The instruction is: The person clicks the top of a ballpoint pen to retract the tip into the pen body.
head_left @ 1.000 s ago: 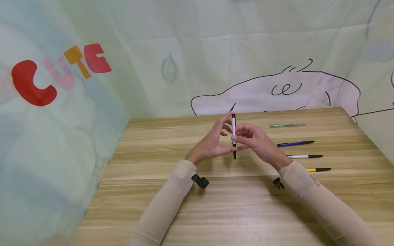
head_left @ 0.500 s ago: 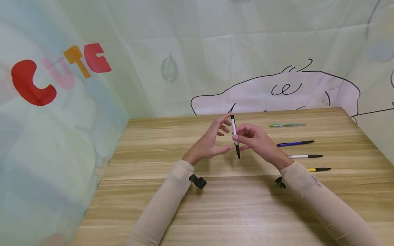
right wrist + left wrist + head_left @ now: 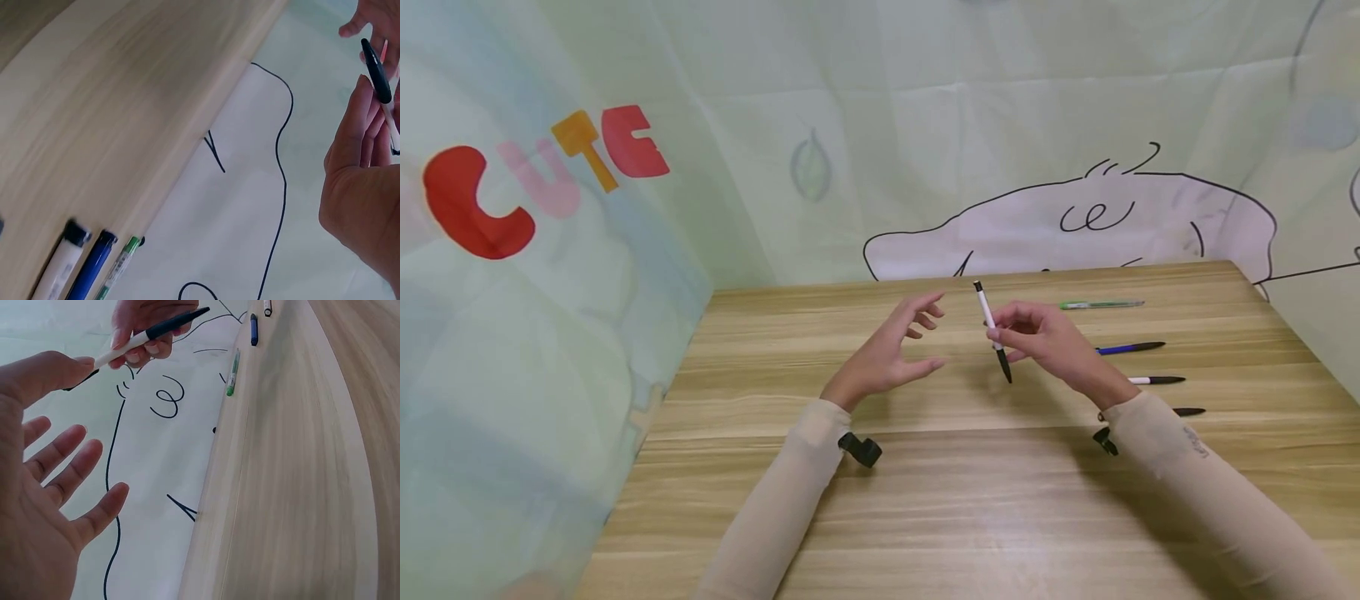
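Note:
My right hand [image 3: 1045, 342] pinches a white pen [image 3: 987, 308] with black ends between thumb and fingers, above the table. The pen tilts, its black tip pointing down and toward the right. To its left, my left hand [image 3: 887, 354] is spread with fingers and thumb apart, holding nothing; a gap separates it from the pen in the head view. In the left wrist view the left thumb overlaps the pen [image 3: 131, 345]. The right wrist view shows the pen's black tip part [image 3: 375, 72] beyond the right thumb.
On the right of the wooden table [image 3: 925, 517] lie a green pen [image 3: 1101, 305], a blue pen [image 3: 1131, 347] and another white pen [image 3: 1157, 380]. A further black-tipped pen [image 3: 1191, 412] is partly hidden by the right forearm. A printed cloth [image 3: 880, 150] hangs behind the table.
My left hand has let go of the pen and drawn back to the left. The right hand has moved right with the pen, which has gone from upright to tilted.

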Demonstrator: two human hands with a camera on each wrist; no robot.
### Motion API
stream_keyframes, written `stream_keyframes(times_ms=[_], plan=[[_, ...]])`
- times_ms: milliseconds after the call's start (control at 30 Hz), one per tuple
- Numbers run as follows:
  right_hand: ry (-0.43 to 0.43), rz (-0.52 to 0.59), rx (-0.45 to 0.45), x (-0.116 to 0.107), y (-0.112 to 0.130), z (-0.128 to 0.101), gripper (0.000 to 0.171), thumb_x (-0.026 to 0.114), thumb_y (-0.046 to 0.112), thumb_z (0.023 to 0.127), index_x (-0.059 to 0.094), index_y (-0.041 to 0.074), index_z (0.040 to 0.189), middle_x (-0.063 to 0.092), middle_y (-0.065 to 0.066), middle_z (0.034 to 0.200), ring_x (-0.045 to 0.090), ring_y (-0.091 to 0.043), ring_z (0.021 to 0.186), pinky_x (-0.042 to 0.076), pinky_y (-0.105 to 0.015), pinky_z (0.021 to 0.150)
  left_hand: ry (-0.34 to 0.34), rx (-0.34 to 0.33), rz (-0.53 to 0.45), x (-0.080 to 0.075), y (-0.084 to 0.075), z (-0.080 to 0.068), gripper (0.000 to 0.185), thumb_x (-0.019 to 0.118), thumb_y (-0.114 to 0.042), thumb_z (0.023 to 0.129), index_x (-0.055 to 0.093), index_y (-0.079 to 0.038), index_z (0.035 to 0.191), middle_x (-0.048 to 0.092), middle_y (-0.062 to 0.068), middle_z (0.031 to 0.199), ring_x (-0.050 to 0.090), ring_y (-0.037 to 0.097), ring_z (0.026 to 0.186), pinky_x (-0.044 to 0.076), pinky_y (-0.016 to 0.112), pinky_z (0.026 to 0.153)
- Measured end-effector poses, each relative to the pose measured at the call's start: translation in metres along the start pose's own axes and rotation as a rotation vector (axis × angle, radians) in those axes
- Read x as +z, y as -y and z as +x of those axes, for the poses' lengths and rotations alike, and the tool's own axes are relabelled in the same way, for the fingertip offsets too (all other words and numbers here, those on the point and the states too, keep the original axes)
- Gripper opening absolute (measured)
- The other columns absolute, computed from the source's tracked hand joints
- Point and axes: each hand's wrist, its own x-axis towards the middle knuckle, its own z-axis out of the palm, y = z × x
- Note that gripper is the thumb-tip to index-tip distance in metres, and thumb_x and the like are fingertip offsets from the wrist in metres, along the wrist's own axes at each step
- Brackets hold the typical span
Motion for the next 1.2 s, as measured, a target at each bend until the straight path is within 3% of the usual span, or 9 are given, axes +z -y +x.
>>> stream_keyframes(times_ms=[433, 767, 967, 1200], plan=[[-0.009, -0.069, 0.02, -0.029, -0.005, -0.008, 0.038, 0.071, 0.035, 0.096, 0.063, 0.007, 0.12, 0.069, -0.013, 0.115, 0.067, -0.027, 0.106, 0.061, -0.039, 0.083, -0.005, -0.01, 0.015, -0.014, 0.008, -0.021, 0.084, 0.079, -0.01, 0.088, 0.032, -0.02, 0.157, 0.049, 0.007, 0.14, 0.052, 0.026, 0.122, 0.05, 0.054, 0.101], [0.02, -0.133, 0.057, -0.051, -0.011, -0.011, 0.037, 0.071, 0.035, 0.096, 0.063, 0.007, 0.12, 0.065, -0.02, 0.116, 0.066, -0.021, 0.1, 0.06, -0.045, 0.085, 0.005, -0.077, 0.045, -0.023, 0.016, -0.04, 0.082, 0.078, -0.013, 0.089, 0.033, -0.022, 0.157, 0.05, 0.008, 0.138, 0.055, 0.024, 0.12, 0.05, 0.047, 0.102], [0.009, -0.179, 0.038, -0.065, -0.015, -0.011, 0.036, 0.069, 0.031, 0.098, 0.063, 0.004, 0.122, 0.066, -0.022, 0.116, 0.068, -0.019, 0.097, 0.061, -0.04, 0.082, 0.007, -0.087, 0.035, -0.028, 0.02, -0.048, 0.081, 0.078, -0.008, 0.088, 0.034, -0.021, 0.156, 0.049, 0.012, 0.138, 0.056, 0.025, 0.118, 0.05, 0.051, 0.101], [-0.001, -0.22, 0.032, -0.077, -0.02, -0.01, 0.035, 0.069, 0.028, 0.098, 0.064, 0.004, 0.122, 0.069, -0.019, 0.112, 0.068, -0.015, 0.092, 0.061, -0.036, 0.079, 0.008, -0.126, 0.042, -0.035, 0.022, -0.058, 0.078, 0.078, -0.013, 0.09, 0.036, -0.022, 0.155, 0.048, 0.013, 0.139, 0.057, 0.024, 0.116, 0.05, 0.05, 0.102]])
